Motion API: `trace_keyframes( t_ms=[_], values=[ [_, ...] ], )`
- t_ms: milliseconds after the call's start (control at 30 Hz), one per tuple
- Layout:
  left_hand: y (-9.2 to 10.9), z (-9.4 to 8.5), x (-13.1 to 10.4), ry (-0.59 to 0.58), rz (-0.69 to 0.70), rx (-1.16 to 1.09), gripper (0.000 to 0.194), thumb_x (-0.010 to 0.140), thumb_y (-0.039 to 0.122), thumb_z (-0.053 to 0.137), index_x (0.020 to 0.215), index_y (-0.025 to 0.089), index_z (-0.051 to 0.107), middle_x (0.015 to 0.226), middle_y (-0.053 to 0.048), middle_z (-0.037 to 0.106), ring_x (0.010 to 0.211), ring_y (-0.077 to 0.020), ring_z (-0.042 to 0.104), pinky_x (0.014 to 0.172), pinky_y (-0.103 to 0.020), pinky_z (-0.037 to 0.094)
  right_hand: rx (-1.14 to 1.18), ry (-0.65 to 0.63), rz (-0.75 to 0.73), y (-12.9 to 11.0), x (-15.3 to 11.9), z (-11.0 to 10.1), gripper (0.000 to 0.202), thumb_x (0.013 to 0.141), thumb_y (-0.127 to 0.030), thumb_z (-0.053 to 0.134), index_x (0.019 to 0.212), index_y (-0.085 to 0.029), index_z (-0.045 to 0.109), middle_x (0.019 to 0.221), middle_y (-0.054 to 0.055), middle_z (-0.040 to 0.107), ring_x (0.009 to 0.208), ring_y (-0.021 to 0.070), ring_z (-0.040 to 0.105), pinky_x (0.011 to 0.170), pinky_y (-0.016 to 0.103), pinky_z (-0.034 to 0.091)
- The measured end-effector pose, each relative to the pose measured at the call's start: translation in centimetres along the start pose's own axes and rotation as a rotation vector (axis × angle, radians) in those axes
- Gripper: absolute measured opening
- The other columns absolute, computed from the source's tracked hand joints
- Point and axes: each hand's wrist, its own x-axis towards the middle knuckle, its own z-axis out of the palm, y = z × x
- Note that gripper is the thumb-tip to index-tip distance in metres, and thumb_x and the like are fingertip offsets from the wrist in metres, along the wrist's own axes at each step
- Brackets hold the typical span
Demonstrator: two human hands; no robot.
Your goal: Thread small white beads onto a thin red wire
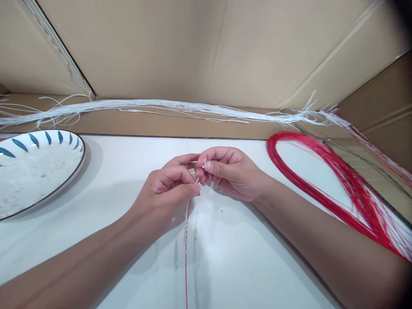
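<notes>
My left hand (175, 180) pinches the upper end of a thin red cord (186, 266) between thumb and fingertips, and a pale tip pokes out of the pinch. Several small clear beads (186, 234) sit on the cord below that hand. The cord hangs down toward the bottom edge. Close against it on the right, my right hand (228, 171) is closed, with a tiny whitish bead (204, 165) between thumb and index finger. The fingertips of both hands nearly meet.
A plate (41, 176) with blue-green leaf marks, holding many small clear pieces, lies at the left on the white table (257, 266). A looped bundle of red cords (289, 176) lies at the right. White cords (161, 105) stretch along the cardboard (161, 51) behind.
</notes>
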Motion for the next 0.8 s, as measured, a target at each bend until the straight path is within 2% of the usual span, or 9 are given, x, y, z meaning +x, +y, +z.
trace_keyframes(
  t_ms=[133, 333, 800],
  values=[
    [-0.12, 0.04, 0.03, 0.009, 0.011, 0.033, 0.021, 0.079, 0.019, 0.070, 0.059, 0.022, 0.067, 0.132, -0.004, 0.065, 0.126, -0.0342, 0.054, 0.107, -0.055, 0.036, -0.018, -0.009, -0.004, -0.12, -0.06, 0.15, 0.016, 0.087, -0.028, 0.084, 0.085, -0.013, 0.078, 0.077, 0.002, 0.076, 0.070, 0.0092, 0.071, 0.070, 0.020, 0.055],
    [-0.13, -0.07, 0.09, -0.002, 0.003, 0.024, 0.021, 0.080, 0.020, 0.069, 0.059, 0.022, 0.069, 0.140, -0.003, 0.062, 0.133, -0.0355, 0.050, 0.104, -0.054, 0.039, -0.042, 0.011, -0.009, -0.06, -0.11, 0.19, 0.017, 0.086, -0.030, 0.085, 0.085, -0.014, 0.078, 0.079, 0.001, 0.075, 0.070, 0.0092, 0.068, 0.069, 0.021, 0.054],
    [-0.04, -0.04, 0.07, -0.011, 0.007, 0.005, 0.022, 0.081, 0.019, 0.069, 0.059, 0.021, 0.068, 0.137, -0.005, 0.062, 0.128, -0.0336, 0.053, 0.108, -0.053, 0.039, -0.075, 0.055, -0.043, 0.02, 0.11, 0.29, 0.024, 0.083, -0.038, 0.087, 0.083, -0.015, 0.077, 0.079, 0.001, 0.076, 0.068, 0.0078, 0.067, 0.068, 0.019, 0.054]
  ],
)
